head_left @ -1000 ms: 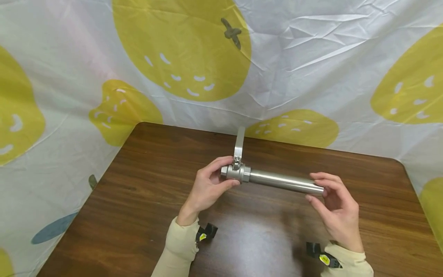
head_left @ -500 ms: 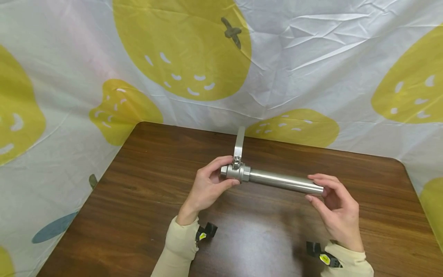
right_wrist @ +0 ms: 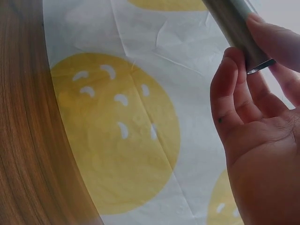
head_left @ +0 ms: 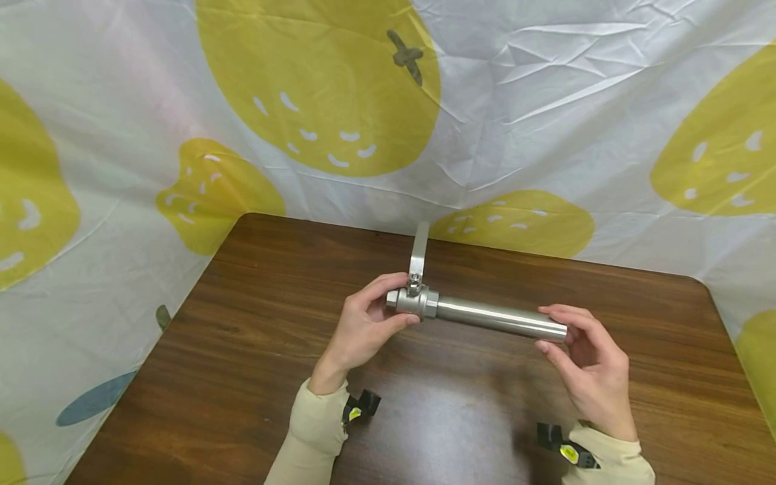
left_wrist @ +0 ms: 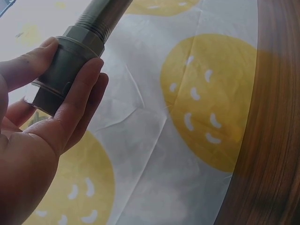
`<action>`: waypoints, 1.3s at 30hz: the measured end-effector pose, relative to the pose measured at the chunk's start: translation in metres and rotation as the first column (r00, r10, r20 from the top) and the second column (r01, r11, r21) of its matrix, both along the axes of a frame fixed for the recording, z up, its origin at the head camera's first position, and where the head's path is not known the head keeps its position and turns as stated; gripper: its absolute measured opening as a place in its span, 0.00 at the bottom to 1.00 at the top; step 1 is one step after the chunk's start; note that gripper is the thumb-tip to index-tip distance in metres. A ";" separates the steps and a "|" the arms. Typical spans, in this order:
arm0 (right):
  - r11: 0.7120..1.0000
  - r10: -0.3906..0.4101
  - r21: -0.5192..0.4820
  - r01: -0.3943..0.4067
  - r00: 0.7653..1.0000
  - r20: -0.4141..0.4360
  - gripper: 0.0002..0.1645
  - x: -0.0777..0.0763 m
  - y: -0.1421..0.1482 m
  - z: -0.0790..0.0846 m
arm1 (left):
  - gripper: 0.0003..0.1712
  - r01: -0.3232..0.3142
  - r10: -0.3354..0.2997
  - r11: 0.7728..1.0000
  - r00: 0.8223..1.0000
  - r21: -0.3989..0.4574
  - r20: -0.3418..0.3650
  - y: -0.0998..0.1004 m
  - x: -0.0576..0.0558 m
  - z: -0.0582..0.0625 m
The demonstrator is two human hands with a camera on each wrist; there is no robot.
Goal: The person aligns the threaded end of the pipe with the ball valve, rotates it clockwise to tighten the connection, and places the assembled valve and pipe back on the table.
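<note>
A silver ball valve [head_left: 411, 303] with a flat lever handle [head_left: 419, 249] is joined to a straight metal pipe [head_left: 491, 318]. My left hand [head_left: 360, 330] grips the valve body, thumb in front and fingers behind. In the left wrist view, threads [left_wrist: 91, 26] show where the pipe meets the valve's hex end. My right hand [head_left: 597, 364] pinches the pipe's free end between thumb and fingers. The right wrist view shows that pipe end [right_wrist: 255, 58] lying between the thumb and curled fingers. Valve and pipe are held above the table, the lever pointing away from me.
Below is a brown wood-grain table [head_left: 261, 296] with rounded far corners. A white cloth [head_left: 545, 121] with yellow fruit prints hangs behind it and along its sides. Each wrist carries a small black camera mount [head_left: 364, 404].
The right hand's fingers shift slightly on the pipe's end. The left hand and the valve stay where they were.
</note>
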State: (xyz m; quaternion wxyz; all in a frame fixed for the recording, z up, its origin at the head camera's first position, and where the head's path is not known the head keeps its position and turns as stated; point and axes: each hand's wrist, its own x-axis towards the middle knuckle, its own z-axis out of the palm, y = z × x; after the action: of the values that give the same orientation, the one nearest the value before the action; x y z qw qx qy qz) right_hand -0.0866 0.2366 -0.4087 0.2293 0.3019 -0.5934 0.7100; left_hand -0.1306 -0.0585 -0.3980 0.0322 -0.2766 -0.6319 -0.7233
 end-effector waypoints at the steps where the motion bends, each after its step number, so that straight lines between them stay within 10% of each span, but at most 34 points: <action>1: 1.000 -0.002 0.002 0.002 1.000 0.001 0.28 0.000 0.000 0.000 | 0.30 0.000 0.000 1.000 1.000 -0.001 0.002 0.000 0.000 0.000; 33: 0.964 -0.237 0.155 0.217 0.964 0.123 0.22 0.005 0.002 -0.002 | 0.30 0.011 -0.011 1.000 1.000 0.000 -0.013 0.001 0.001 0.000; 39: 0.995 -0.090 0.053 0.086 0.993 0.079 0.27 0.003 0.001 0.002 | 0.30 0.001 -0.001 1.000 1.000 0.010 -0.022 0.001 0.001 0.000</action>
State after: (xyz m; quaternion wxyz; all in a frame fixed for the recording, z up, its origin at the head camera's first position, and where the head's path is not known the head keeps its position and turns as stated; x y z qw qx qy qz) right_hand -0.0837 0.2374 -0.4066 0.2288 0.2519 -0.6323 0.6959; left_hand -0.1301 -0.0576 -0.3983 0.0401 -0.2845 -0.6278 -0.7234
